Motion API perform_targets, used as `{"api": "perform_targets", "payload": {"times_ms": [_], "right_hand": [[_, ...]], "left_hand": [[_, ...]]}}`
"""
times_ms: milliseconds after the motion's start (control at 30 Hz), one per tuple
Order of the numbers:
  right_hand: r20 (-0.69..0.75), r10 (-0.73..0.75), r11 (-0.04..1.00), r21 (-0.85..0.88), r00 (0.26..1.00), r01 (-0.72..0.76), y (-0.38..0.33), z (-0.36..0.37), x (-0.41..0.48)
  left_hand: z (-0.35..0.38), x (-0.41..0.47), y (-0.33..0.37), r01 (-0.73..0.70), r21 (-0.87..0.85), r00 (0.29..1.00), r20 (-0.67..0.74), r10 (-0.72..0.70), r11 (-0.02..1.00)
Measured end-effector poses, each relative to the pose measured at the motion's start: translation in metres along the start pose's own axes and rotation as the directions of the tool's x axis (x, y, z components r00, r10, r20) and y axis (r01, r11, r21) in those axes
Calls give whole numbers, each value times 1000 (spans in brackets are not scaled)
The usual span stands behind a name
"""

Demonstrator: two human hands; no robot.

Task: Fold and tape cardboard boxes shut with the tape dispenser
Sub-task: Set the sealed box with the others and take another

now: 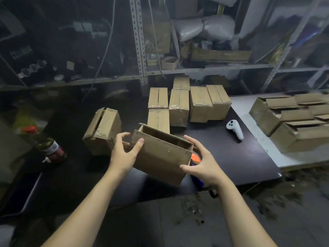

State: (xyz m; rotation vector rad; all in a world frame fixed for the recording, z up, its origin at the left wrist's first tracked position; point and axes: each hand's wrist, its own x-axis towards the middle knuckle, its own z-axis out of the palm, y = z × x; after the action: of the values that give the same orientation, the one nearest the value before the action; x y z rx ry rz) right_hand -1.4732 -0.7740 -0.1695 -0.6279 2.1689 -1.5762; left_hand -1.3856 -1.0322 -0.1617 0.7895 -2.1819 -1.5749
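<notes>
I have both hands on a brown corrugated cardboard box (pixel 160 155), tilted, just above the dark surface (pixel 236 161) at the centre of my view. Its top is open, with one flap standing up along the far edge. My left hand (pixel 124 151) grips the box's 9 o'clock end, thumb on the near face and fingers curled round the side. My right hand (pixel 204 165) clasps the 3 o'clock end the same way, thumb at the lower corner.

Under that hand, at 4 o'clock from the box, slivers of an orange-and-blue tape dispenser (pixel 195 158) show; the rest is hidden. At 12 o'clock stands a cluster of taped brown boxes (pixel 179 106). A second untaped box (pixel 103 132) sits at 9 o'clock, a white handheld controller (pixel 235 129) at 2 o'clock, and a stack of open-topped boxes (pixel 284 122) lies farther out at 3 o'clock.
</notes>
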Motion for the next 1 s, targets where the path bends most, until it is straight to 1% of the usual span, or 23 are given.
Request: {"api": "perform_targets", "payload": {"times_ms": [67, 133, 233, 300, 433, 500, 600, 700, 767, 867, 1000], "right_hand": [[-10, 34, 995, 91, 999, -33, 11, 8, 4], [-60, 63, 988, 147, 996, -54, 21, 16, 7], [-124, 105, 979, 189, 987, -81, 31, 29, 14], [-139, 113, 978, 190, 984, -85, 38, 37, 20], [-166, 120, 979, 185, 979, -88, 46, 51, 22], [-181, 135, 980, 169, 974, -105, 52, 57, 20], [-232, 144, 985, 125, 962, -117, 62, 63, 19], [-260, 127, 990, 97, 957, -105, 68, 66, 18], [-292, 125, 990, 101, 948, -100, 70, 68, 18], [-339, 117, 991, 104, 934, -86, 73, 72, 19], [-376, 144, 989, 91, 915, -119, 71, 72, 21]], "left_hand": [[0, -1, -11, 21, 17, 999, 45, -22, 1000], [2, -4, -19, 22, 59, 992, 124, -29, 998], [6, -8, -32, 25, 119, 966, 253, -55, 993], [5, -7, -41, 46, 141, 952, 295, -86, 989], [1, -5, -60, 85, 130, 950, 287, -120, 988], [0, -5, -66, 90, 165, 946, 294, -136, 982], [3, -3, -73, 67, 237, 949, 283, -135, 969], [5, 0, -78, 10, 300, 948, 301, -104, 954], [6, 1, -80, -3, 292, 958, 275, -81, 957], [11, -1, -82, 40, 253, 974, 206, -95, 967], [18, -1, -85, 92, 213, 981, 146, -125, 973]]}}
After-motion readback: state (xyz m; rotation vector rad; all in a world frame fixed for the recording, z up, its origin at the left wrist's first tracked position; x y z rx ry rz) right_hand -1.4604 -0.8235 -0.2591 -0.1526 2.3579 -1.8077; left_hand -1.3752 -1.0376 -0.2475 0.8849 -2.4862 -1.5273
